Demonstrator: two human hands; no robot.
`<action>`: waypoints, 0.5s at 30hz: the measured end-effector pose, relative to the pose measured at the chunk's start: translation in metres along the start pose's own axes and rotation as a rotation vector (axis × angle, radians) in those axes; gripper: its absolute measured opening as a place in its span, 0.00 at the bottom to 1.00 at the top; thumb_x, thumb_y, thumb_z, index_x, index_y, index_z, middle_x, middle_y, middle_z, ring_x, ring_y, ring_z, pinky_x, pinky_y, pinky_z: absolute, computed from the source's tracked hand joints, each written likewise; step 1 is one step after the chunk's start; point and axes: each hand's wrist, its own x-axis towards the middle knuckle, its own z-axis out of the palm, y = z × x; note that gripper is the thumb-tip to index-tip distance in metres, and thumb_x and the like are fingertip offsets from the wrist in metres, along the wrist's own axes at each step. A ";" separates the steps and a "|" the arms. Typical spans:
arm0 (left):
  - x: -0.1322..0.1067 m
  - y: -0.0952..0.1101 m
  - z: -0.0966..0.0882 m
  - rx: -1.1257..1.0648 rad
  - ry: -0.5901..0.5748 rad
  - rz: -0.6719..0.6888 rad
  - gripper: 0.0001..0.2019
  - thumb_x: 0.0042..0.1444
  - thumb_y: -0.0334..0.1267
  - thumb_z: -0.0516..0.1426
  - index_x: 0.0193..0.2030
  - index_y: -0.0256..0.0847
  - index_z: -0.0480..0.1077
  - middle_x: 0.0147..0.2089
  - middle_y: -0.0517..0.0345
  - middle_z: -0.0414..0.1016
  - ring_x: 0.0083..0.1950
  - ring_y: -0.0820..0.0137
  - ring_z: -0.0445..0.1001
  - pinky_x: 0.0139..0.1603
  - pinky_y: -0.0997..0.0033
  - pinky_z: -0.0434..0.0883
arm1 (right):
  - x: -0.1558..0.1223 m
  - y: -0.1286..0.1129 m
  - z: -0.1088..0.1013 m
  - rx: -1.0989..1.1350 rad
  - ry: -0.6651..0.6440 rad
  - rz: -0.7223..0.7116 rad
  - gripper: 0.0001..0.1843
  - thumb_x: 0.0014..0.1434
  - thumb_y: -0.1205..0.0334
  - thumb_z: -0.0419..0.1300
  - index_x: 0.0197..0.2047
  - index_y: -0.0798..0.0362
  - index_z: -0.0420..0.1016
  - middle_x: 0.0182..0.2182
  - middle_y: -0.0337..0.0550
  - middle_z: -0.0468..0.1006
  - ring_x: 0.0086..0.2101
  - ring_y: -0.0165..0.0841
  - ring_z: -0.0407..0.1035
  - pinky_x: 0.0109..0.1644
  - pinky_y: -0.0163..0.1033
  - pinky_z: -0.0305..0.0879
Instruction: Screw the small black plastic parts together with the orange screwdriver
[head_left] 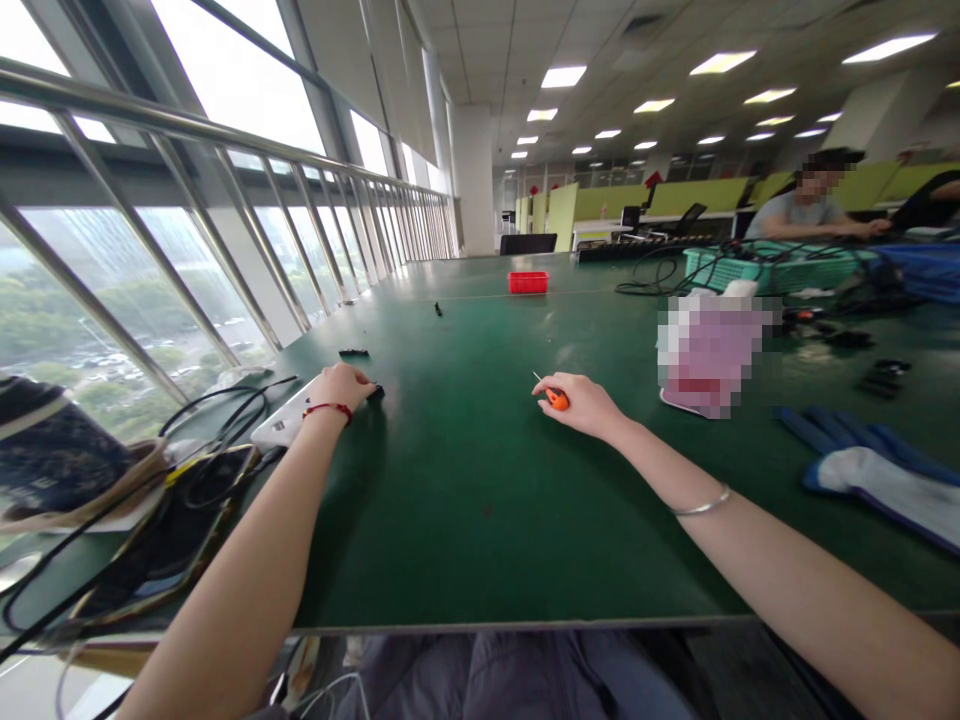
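Note:
My right hand (pixel 583 404) rests on the green table (pixel 465 500) and grips a small screwdriver with an orange handle (pixel 556 398), its thin metal tip pointing up and left. My left hand (pixel 343 385), with a red cord on its wrist, lies closed over a small black part (pixel 374 392) on the table, next to a white flat device (pixel 283 420). A second small black part (pixel 353 352) lies just beyond the left hand. How the left fingers hold the part is hidden.
Cables, a phone (pixel 180 530) and a dark bag (pixel 52 450) crowd the left edge. Blue and white gloves (pixel 870 465) lie at the right. A red bin (pixel 528 282) and a teal basket (pixel 772 268) stand farther back, where another person sits. A railing and windows run along the left.

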 end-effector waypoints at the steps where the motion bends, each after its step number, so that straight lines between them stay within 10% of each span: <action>1: 0.001 -0.001 0.002 -0.004 -0.002 0.007 0.13 0.47 0.42 0.57 0.38 0.42 0.78 0.39 0.52 0.79 0.42 0.59 0.75 0.43 0.68 0.71 | 0.000 0.000 0.000 0.001 -0.001 0.000 0.12 0.53 0.61 0.56 0.41 0.47 0.74 0.39 0.39 0.76 0.37 0.33 0.70 0.35 0.36 0.62; 15: 0.002 -0.002 0.003 0.013 -0.008 0.025 0.12 0.46 0.44 0.56 0.34 0.44 0.78 0.37 0.54 0.79 0.42 0.60 0.75 0.41 0.70 0.70 | 0.000 0.000 0.001 -0.001 -0.024 -0.011 0.11 0.53 0.61 0.56 0.41 0.47 0.74 0.40 0.41 0.76 0.37 0.34 0.70 0.36 0.37 0.64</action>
